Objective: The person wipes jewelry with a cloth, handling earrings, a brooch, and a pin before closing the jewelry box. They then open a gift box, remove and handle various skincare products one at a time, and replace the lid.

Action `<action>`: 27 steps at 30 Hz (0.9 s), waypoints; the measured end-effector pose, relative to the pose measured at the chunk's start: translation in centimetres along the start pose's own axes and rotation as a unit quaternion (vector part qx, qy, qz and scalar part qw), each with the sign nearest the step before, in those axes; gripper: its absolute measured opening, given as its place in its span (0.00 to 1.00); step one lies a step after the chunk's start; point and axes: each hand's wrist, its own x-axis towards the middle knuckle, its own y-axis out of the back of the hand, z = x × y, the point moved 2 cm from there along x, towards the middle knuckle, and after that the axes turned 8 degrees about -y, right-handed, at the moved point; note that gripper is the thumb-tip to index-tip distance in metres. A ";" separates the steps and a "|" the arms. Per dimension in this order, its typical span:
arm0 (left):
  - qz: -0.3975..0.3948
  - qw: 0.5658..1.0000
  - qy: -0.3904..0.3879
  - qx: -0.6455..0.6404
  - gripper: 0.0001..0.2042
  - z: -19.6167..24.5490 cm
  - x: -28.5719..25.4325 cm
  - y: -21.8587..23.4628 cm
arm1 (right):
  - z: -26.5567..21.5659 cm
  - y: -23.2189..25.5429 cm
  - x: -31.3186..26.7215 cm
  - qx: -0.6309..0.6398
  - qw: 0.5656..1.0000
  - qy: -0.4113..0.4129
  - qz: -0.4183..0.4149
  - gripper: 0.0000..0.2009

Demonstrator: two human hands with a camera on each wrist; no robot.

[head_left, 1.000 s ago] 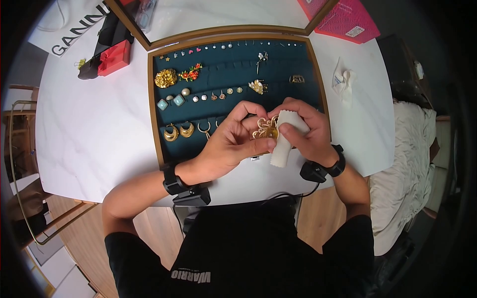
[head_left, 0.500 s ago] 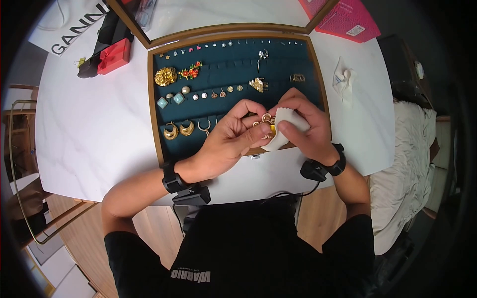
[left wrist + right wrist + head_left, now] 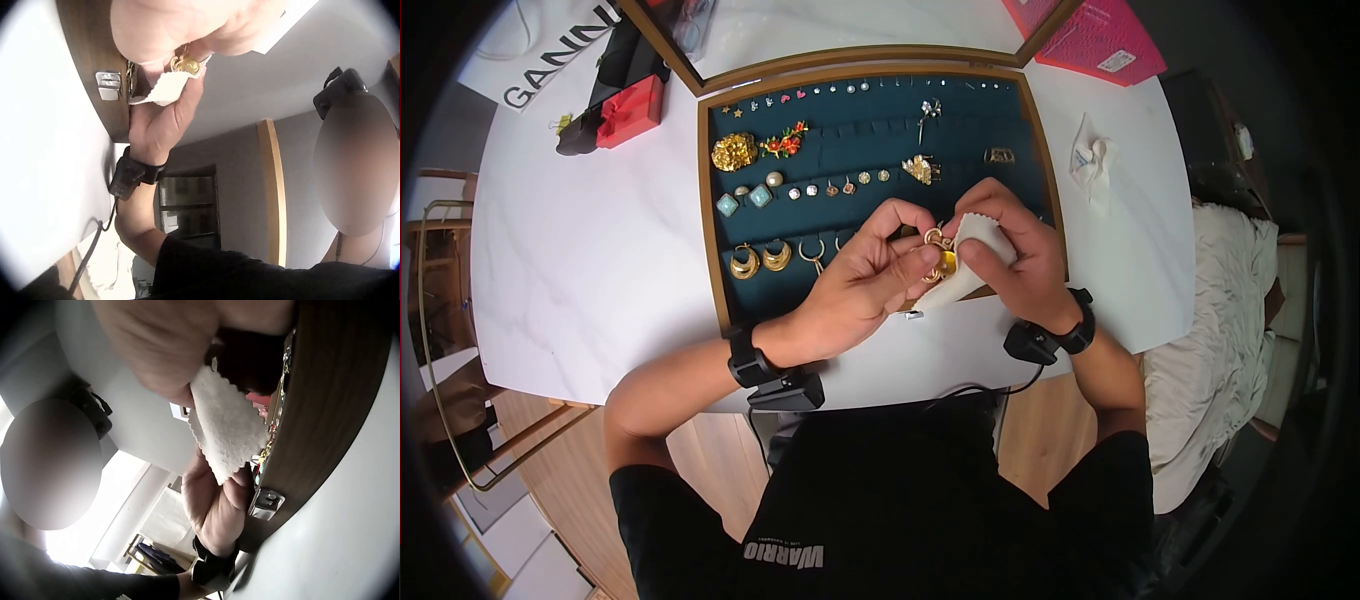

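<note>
Above the front of a wooden jewellery case [image 3: 709, 215], both hands meet at a gold brooch [image 3: 943, 264] with curled loops and a yellow stone. My left hand [image 3: 865, 275] pinches it, thumb on its left side. A cream cloth [image 3: 948, 289] with zigzag edges is gripped by my right hand [image 3: 1030, 255], thumb on top, against the brooch's right side. The left wrist view shows the gold loops and stone [image 3: 185, 64] just above the cloth [image 3: 165, 89]. From the right wrist, the cloth [image 3: 225, 422] hides the brooch.
Rows of earrings and brooches sit on the case's dark green lining [image 3: 850, 150], its glass lid raised behind. A red box [image 3: 630, 115] and black items lie left; a pink package [image 3: 1105, 40] and crumpled white wrapper [image 3: 1091, 165] lie right. A cable trails from the right wrist.
The left thumb has moved up onto the brooch, and the brooch has turned in the fingers. The cloth's lower end has swung left beneath it; the right fingers have shifted slightly upward.
</note>
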 end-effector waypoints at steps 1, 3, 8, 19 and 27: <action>0.001 1.000 0.005 0.004 0.09 0.1 0.0 -0.1 | 0.0 0.0 -0.1 0.006 1.000 -0.011 0.004 0.11; 0.001 1.000 0.009 0.008 0.09 0.2 0.0 -0.4 | -0.2 0.1 0.2 0.002 1.000 0.008 -0.006 0.10; 0.069 0.997 -0.002 0.044 0.08 -0.1 0.1 -0.9 | -0.2 0.0 0.2 -0.021 0.999 0.032 -0.006 0.10; 0.081 0.996 0.003 0.030 0.09 0.3 0.2 -1.2 | -0.2 0.3 0.4 -0.028 0.999 0.040 -0.022 0.11; 0.018 1.000 0.010 -0.011 0.09 0.4 0.0 -0.7 | -0.4 0.2 0.5 0.000 0.999 0.029 -0.015 0.10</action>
